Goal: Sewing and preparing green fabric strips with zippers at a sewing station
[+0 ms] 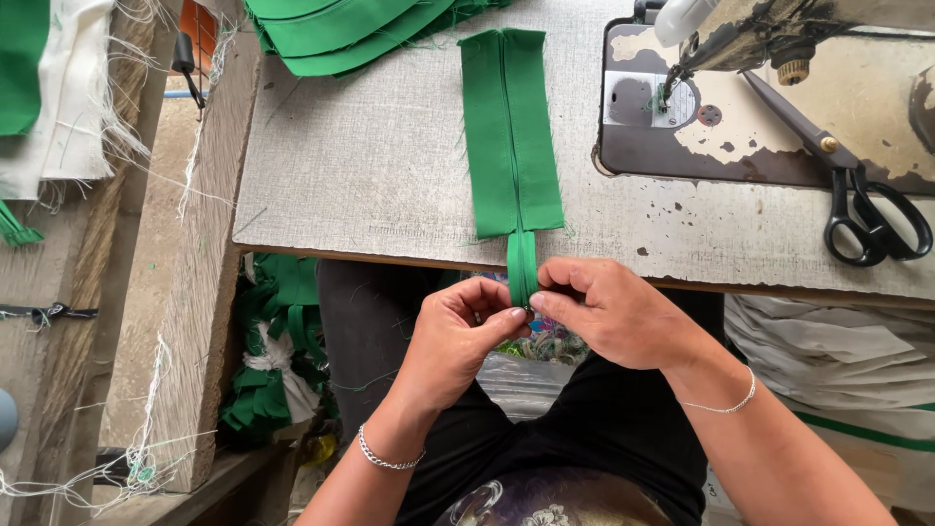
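Head view is showing a green fabric strip (510, 136) lying lengthwise on the grey table (370, 166), its narrow zipper tail (522, 273) hanging over the near edge. Left hand (453, 341) and right hand (609, 312) are both pinching that tail's end, equally close, scissors (857, 195) lying well apart.

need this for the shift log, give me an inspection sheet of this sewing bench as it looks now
surface: grey worn table, paint flaking near the sewing machine.
job's things: green fabric strip lies flat on the table, its narrow end hanging over the front edge.
clutter: black scissors on the machine bed; stack of green cut pieces at the far edge; loose threads.
grippers: left hand and right hand both pinch the strip's narrow end.
cables: nothing seen.
surroundings: green scraps under the table; white fabric at left; white sacks at right.
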